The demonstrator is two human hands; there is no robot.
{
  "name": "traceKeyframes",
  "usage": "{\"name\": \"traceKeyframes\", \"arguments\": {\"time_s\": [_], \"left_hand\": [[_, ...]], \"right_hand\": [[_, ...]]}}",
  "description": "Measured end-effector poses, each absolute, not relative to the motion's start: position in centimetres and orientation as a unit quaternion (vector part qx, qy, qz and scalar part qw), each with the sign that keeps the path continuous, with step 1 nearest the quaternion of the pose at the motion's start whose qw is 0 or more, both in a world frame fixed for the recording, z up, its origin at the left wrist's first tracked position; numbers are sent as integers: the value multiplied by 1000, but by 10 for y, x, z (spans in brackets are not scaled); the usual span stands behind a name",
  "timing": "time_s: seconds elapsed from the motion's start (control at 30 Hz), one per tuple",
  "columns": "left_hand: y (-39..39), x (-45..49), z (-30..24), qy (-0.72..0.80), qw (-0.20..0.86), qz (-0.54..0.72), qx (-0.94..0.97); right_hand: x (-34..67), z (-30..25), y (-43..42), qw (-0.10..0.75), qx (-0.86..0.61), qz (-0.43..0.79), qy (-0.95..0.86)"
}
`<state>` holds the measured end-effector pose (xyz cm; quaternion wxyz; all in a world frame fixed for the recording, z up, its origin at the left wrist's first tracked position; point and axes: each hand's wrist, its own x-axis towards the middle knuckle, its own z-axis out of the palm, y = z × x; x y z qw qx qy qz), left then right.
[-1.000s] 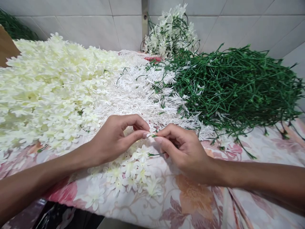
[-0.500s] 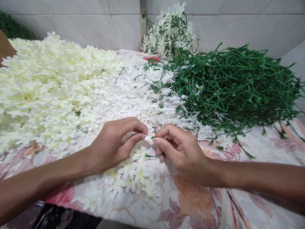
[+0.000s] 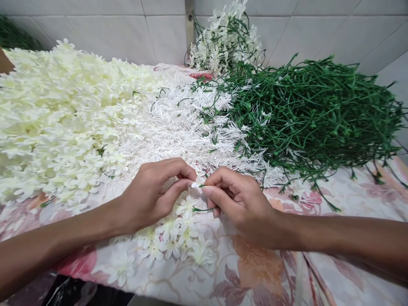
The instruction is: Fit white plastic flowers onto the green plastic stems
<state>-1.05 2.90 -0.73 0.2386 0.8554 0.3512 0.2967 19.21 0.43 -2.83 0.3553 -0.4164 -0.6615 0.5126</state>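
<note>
My left hand (image 3: 151,195) and my right hand (image 3: 242,206) meet over a floral cloth (image 3: 255,272), their fingertips almost touching. The left thumb and fingers pinch a small white artificial blossom (image 3: 195,185). My right fingers grip the thin green stem (image 3: 204,209) of a sprig, and its tip reaches the blossom. Whether the blossom is fixed to the stem is hidden by my fingertips. Loose white artificial blossoms (image 3: 174,233) lie on the cloth just below both hands.
A large heap of cream artificial flowers (image 3: 63,127) fills the left side, and white plastic sprigs (image 3: 181,123) lie beyond my hands. A mass of green stems (image 3: 312,114) lies on the right. A white flowering bunch (image 3: 226,42) leans against the tiled wall (image 3: 95,29).
My hands have drawn slightly closer together, with the blossom still pinched between them. The whole view has shifted a little as my head moved.
</note>
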Motion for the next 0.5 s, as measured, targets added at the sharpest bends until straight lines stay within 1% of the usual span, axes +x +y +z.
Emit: {"name": "traceKeyframes", "arguments": {"time_s": [0.2, 0.5], "left_hand": [[28, -8, -8, 338, 208, 300, 867], [30, -10, -8, 341, 286, 307, 841]], "right_hand": [[193, -31, 6, 351, -409, 536, -649], [193, -29, 6, 355, -387, 536, -661]]}}
